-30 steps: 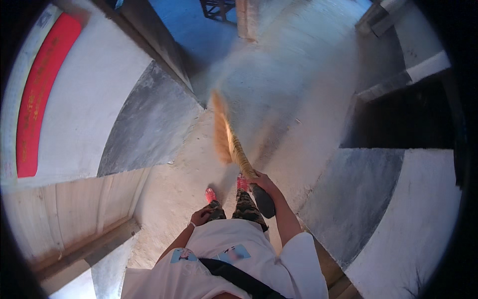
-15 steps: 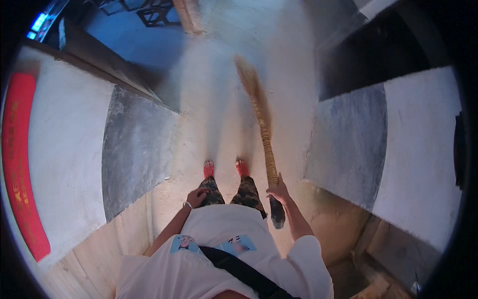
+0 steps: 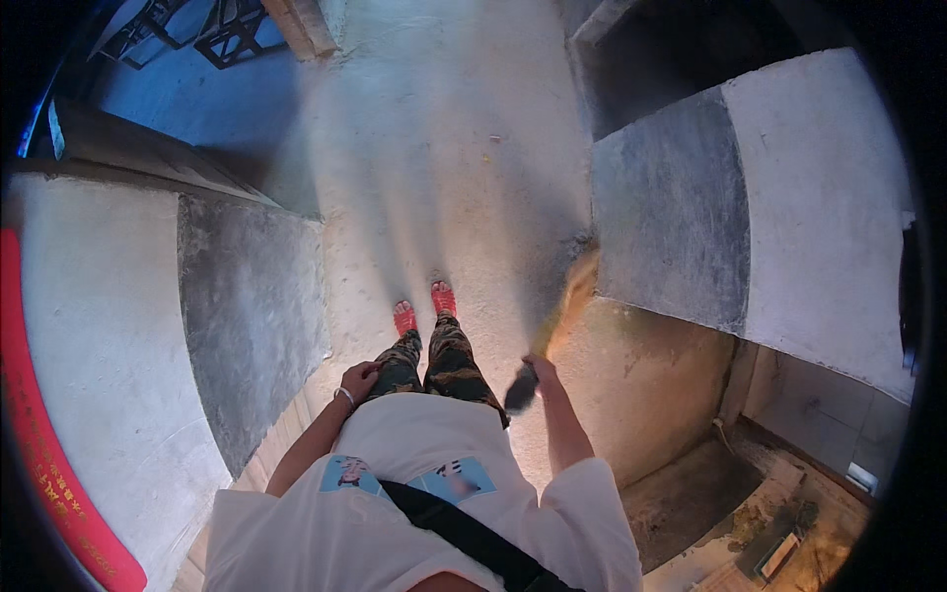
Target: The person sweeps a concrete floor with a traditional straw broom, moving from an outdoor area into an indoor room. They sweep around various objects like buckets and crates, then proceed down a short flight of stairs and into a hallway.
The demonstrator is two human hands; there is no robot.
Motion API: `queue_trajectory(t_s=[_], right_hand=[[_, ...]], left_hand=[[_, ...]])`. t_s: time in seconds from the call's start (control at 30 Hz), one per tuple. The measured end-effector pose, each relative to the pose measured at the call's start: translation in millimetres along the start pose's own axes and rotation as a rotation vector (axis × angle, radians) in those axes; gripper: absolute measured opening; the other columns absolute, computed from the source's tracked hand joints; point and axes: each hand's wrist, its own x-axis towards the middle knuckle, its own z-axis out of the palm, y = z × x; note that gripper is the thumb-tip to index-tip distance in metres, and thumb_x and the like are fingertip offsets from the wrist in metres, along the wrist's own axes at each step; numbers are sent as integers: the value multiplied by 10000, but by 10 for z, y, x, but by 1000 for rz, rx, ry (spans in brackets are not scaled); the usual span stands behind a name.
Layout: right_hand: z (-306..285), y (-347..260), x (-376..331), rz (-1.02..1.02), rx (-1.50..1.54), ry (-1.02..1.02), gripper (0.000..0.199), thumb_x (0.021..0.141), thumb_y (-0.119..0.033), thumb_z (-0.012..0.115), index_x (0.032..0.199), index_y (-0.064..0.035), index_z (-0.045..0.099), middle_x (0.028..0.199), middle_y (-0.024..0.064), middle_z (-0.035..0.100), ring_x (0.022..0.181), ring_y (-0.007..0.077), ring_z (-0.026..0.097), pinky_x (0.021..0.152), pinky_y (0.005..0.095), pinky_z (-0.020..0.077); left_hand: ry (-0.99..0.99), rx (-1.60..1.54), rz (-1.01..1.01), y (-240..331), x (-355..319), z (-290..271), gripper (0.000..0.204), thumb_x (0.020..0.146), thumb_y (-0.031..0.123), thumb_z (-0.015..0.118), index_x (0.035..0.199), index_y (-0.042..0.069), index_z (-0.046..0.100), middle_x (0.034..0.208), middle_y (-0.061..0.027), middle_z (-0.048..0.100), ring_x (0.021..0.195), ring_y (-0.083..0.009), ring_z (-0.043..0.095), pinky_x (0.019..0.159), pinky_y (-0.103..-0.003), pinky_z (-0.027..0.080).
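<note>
My right hand (image 3: pixel 541 369) is wrapped round the bound handle of a straw broom (image 3: pixel 574 291). The dark butt of the handle sticks out behind my fist, toward me. Its bristles reach forward and right, down at the foot of the right wall, beside a little dark debris (image 3: pixel 582 243). My left hand (image 3: pixel 360 379), with a pale bracelet at the wrist, rests against my camouflage trousers at the left thigh. Its fingers are curled, and whether they hold anything is hidden. My feet in red sandals (image 3: pixel 424 306) stand on the concrete floor.
Walls with a grey lower band (image 3: pixel 676 212) and white above flank me on both sides. A red banner (image 3: pixel 49 444) hangs on the left. Ahead left is a doorway with dark-framed furniture (image 3: pixel 232 35); a dark opening lies ahead right. Small scraps (image 3: pixel 490 148) dot the floor.
The broom has swung right and down, from pointing ahead to the foot of the right wall. My body and view have turned a little right. My left hand stays at my thigh.
</note>
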Motion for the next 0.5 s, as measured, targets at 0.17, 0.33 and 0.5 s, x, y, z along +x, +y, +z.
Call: queue_trajectory(t_s=[0.17, 0.33, 0.5], right_hand=[[1146, -617, -161, -73, 105, -328, 197, 734, -207, 566, 793, -36, 486, 586, 86, 532, 500, 206, 543, 478, 322, 471], [959, -772, -517, -202, 153, -270, 202, 736, -184, 548, 849, -61, 434, 626, 88, 531, 490, 188, 532, 460, 308, 478], [779, -559, -792, -212, 143, -170, 166, 741, -167, 543, 813, -59, 439, 589, 87, 503, 483, 190, 526, 441, 312, 475]], left_hand=[[-31, 143, 1, -76, 34, -112, 274, 758, 149, 540, 1017, 65, 575, 910, -102, 619, 836, -176, 587, 760, -283, 457], [-53, 125, -5, -39, 142, -163, 280, 751, 155, 539, 1011, 60, 575, 897, -114, 619, 829, -192, 590, 763, -294, 458], [-53, 108, 28, -27, 160, -168, 274, 757, 163, 535, 1006, 59, 579, 888, -113, 622, 813, -190, 593, 752, -289, 463]])
